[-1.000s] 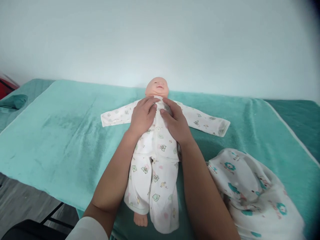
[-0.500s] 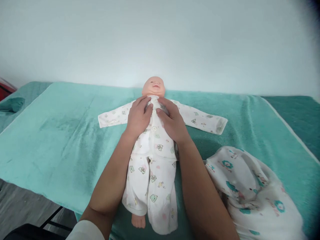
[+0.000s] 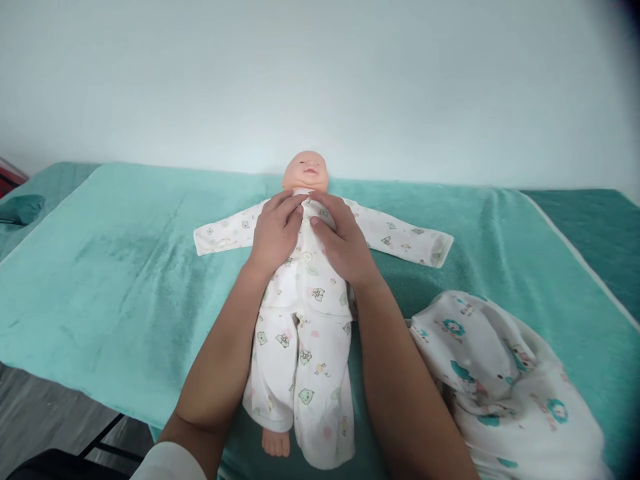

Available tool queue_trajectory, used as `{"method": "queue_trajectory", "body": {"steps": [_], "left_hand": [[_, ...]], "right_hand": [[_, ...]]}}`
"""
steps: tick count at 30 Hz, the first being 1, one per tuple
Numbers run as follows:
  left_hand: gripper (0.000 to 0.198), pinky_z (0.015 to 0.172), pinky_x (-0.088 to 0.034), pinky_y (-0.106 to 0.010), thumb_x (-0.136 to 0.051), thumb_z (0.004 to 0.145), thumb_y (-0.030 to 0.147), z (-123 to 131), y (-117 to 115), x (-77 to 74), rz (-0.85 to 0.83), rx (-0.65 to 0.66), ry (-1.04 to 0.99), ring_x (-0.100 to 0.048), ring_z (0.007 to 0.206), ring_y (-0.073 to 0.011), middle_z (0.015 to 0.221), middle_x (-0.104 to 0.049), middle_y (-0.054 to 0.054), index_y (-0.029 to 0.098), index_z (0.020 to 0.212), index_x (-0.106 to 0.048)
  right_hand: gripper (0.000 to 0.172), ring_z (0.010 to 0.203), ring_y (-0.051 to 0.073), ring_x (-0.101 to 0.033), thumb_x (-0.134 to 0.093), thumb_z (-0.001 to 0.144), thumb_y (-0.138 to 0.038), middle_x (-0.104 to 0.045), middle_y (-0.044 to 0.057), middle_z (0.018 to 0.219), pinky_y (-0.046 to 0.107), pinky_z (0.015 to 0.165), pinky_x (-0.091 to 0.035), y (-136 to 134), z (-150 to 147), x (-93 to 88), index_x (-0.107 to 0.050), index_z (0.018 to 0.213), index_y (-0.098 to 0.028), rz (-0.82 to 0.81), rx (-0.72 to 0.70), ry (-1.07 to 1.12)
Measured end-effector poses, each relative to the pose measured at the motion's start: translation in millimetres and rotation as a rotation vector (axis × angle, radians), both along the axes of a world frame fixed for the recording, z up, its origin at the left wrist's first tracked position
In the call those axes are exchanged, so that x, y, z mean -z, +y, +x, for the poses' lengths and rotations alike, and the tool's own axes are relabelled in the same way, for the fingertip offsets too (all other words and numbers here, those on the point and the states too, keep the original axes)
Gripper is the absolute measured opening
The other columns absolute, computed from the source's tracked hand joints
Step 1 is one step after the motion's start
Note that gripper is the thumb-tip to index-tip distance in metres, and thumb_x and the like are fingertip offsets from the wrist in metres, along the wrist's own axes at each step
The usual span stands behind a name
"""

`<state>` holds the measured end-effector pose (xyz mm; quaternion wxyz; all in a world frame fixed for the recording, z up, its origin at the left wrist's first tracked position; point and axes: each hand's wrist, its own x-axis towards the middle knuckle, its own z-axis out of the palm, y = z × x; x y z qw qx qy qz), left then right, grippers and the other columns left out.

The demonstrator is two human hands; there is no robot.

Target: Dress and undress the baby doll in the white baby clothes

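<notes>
A baby doll (image 3: 306, 169) lies on its back, dressed in a white long-sleeved shirt (image 3: 320, 280) and white trousers (image 3: 323, 387) with small animal prints. On the left of its upper chest rests my left hand (image 3: 277, 230), its fingertips near the collar. Across from it, my right hand (image 3: 345, 237) lies on the other side of the chest, thumb and fingers apart with printed cloth showing between them. The index fingertips nearly meet at the collar front. Both sleeves stretch out sideways. One bare foot (image 3: 275, 443) pokes from a trouser leg.
A green plush cover (image 3: 115, 287) is spread over the table, against a pale wall (image 3: 320, 80). To the right of my right forearm lies a bunched white printed cloth (image 3: 505, 387). Dark metal table legs (image 3: 107, 437) show at the lower left.
My index fingertips have come slightly closer together at the collar. The view has shifted a little; the doll and the bunched cloth lie as before.
</notes>
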<state>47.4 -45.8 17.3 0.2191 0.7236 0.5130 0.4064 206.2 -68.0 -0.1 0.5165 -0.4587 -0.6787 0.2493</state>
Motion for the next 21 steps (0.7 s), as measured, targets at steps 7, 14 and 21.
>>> {"method": "queue_trajectory", "body": {"steps": [7,14,21], "left_hand": [[0.031,0.124,-0.042,-0.045,-0.05,0.102,0.027,1.1,-0.3,-1.1,0.011,0.0,-0.032,-0.057,0.141,-0.0242,0.145,-0.066,-0.008,0.025,0.124,-0.072],[0.026,0.121,-0.044,-0.043,-0.052,0.101,0.027,1.2,-0.1,0.3,0.026,0.002,-0.085,-0.06,0.135,-0.0228,0.139,-0.069,-0.006,0.025,0.119,-0.071],[0.032,0.123,-0.043,-0.043,-0.052,0.102,0.027,0.7,-0.8,-0.4,0.009,0.007,-0.077,-0.058,0.139,-0.0227,0.144,-0.067,-0.006,0.026,0.124,-0.074]], "right_hand": [[0.032,0.134,0.026,-0.057,-0.057,0.096,-0.032,-0.066,0.006,0.137,0.05,0.121,-0.042,-0.4,-1.8,0.0,-0.064,0.127,-0.03,0.026,0.021,0.037],[0.031,0.132,0.026,-0.058,-0.059,0.095,-0.031,-0.069,0.004,0.134,0.051,0.119,-0.042,-2.1,-2.1,-1.7,-0.065,0.125,-0.031,-0.012,0.033,0.051],[0.039,0.137,0.028,-0.055,-0.06,0.094,-0.031,-0.065,0.004,0.144,0.053,0.12,-0.04,-0.6,-1.1,1.1,-0.063,0.132,-0.031,-0.025,0.028,0.063]]}}
